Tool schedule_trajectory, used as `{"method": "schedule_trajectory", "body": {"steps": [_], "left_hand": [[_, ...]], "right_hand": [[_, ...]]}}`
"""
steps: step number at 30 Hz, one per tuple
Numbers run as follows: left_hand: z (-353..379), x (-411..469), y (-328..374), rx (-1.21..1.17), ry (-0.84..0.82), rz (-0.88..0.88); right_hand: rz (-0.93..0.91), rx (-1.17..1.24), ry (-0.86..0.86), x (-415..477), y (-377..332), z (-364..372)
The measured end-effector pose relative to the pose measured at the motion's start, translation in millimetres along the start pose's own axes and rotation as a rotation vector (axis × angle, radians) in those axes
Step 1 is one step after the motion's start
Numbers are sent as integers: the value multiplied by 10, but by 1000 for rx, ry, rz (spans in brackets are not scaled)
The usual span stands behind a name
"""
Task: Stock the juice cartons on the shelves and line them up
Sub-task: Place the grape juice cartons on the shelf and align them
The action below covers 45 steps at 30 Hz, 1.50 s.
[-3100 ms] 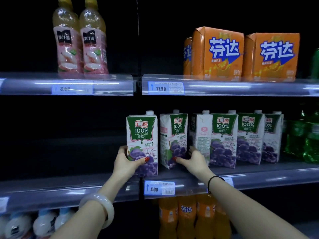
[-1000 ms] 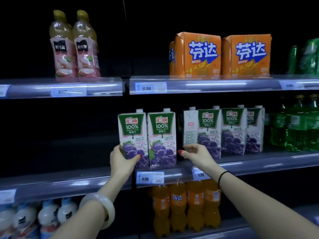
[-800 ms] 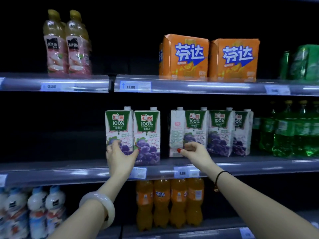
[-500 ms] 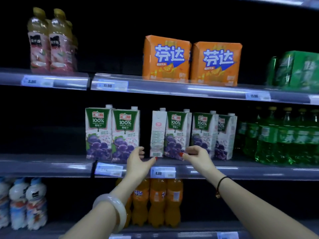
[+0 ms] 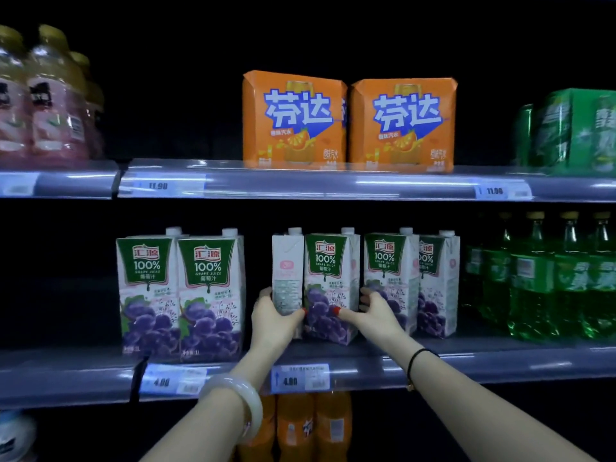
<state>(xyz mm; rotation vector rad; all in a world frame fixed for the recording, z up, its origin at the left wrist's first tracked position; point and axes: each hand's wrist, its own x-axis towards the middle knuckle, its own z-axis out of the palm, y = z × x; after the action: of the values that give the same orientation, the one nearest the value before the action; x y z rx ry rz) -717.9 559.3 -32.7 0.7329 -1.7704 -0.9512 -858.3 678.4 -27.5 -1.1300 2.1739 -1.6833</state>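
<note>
Dark shop shelving fills the view, and each board is fronted by a glossy, clear plastic rail carrying price tags (image 5: 300,378). On the middle shelf (image 5: 500,361) stand tall, square-edged white cardboard grape juice cartons with green label panels, purple grape prints and small round caps.

The left pair of cartons (image 5: 180,295) sit touching, faces forward, close to the front edge. A gap of bare board separates them from the turned carton (image 5: 320,278), which stands with one corner forward so that its plain white side panel shows.

The left hand (image 5: 273,320) grips this carton low down, thumb on the side panel and fingers wrapped behind its left edge. The right hand (image 5: 373,315) holds the other side, thumb on the printed face and fingers curled into the narrow slot beside the right pair of cartons (image 5: 410,278).

Green plastic bottles (image 5: 540,278) crowd the shelf further right. Above sit two orange cardboard multipacks (image 5: 346,121); below, orange bottles (image 5: 296,425).
</note>
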Motion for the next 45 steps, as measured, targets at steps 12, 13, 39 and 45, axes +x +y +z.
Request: {"method": "schedule_trajectory", "body": {"steps": [12,13,39,45], "left_hand": [[197,255,-100,156,45,-86],[185,240,-82,154,49,-101],[-131,241,63,-346,-67,-433],[-174,174,84,-311,-109,-422]], "right_hand": [[-22,-12,17,192,94,-8],[-18,-21,8,188,87,-33],[-21,63,-160,68,152,-491],[20,127,-173,49,168,-475]]}}
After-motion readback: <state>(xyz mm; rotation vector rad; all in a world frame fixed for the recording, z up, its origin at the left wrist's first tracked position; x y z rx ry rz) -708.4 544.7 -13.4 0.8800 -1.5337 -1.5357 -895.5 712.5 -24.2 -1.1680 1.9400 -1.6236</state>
